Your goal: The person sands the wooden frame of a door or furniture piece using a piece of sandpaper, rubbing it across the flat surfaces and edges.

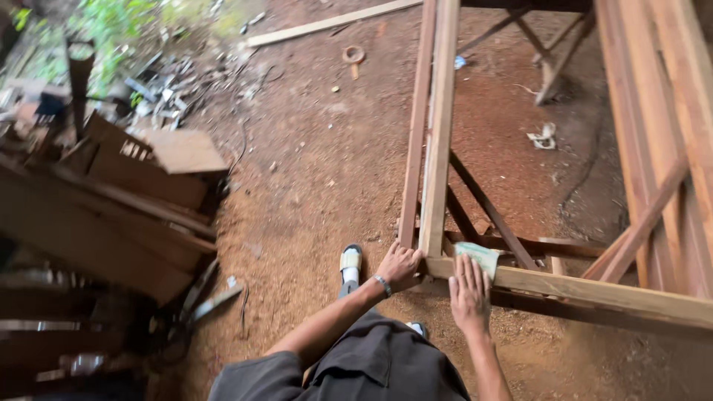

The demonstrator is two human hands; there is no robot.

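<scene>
Both hands are meeting at the near corner of a wooden frame [438, 148], where two long rails are joining a pale cross rail [594, 286]. Curling around the end of the long rails, the left hand [399, 266] is gripping the wood with closed fingers, a bracelet [382, 285] showing at its wrist. Just right of that corner, the right hand [469, 295] is lying flat and open on the cross rail, its fingertips pressing a folded, pale green sheet [479, 256], apparently sandpaper, though that is hard to confirm. Judging by how things lie, the frame is already standing assembled, with dark diagonal braces [490, 212] running beneath the corner, and the surface work is seemingly going on at this joint only; how much of the remaining timber is finished cannot be told. Below the corner, a sandalled foot [350, 263] is resting on the reddish, sawdust-strewn ground [319, 163]. Far left of the frame, dark planks and crates [126, 200] are piling up, and beyond its far end a loose pale batten [327, 24] is lying on the dirt. To the right of the corner, more reddish boards [661, 111] are stretching away.
</scene>
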